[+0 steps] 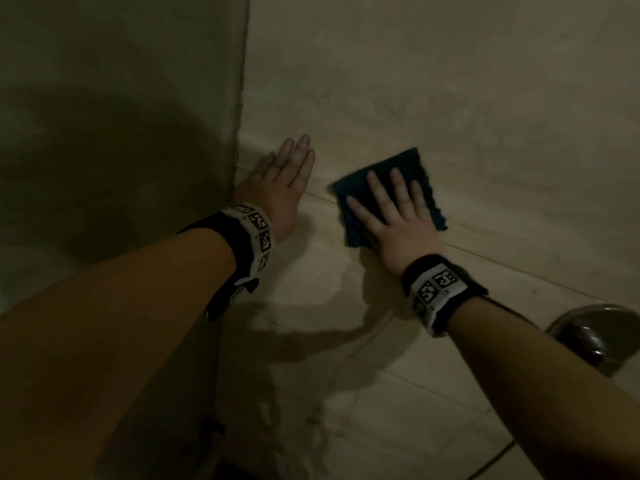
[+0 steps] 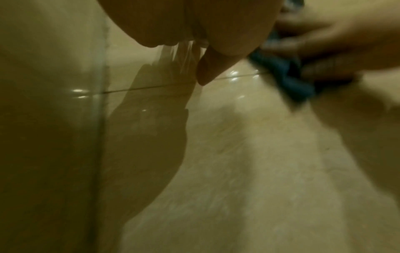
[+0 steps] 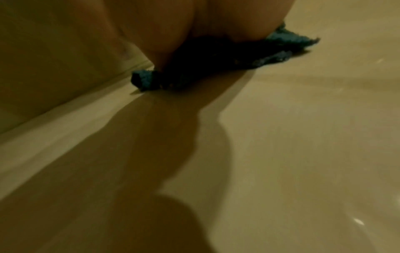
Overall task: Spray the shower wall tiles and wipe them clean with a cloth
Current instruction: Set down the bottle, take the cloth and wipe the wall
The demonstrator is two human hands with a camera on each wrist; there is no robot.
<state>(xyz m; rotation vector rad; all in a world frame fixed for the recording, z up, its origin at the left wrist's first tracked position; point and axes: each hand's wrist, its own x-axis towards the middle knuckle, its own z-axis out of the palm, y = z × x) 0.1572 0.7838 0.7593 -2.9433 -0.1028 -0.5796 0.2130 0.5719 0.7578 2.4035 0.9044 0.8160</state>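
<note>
A dark blue cloth [image 1: 398,171] lies flat against the beige wall tiles [image 1: 450,81]. My right hand [image 1: 391,209] presses it to the wall with straight, spread fingers. My left hand [image 1: 284,174] rests flat on the tiles just left of the cloth, fingers straight and together, close to the wall corner. The left wrist view shows the blue cloth [image 2: 288,77] under the blurred right hand [image 2: 324,56]. From the right wrist, the cloth [image 3: 216,63] bunches beneath my palm. No spray bottle is in view.
A glass panel or side wall [image 1: 121,133] meets the tiled wall at a corner seam [image 1: 242,98]. A round chrome fitting [image 1: 599,337] sticks out of the wall at lower right. Grout lines run across the tiles.
</note>
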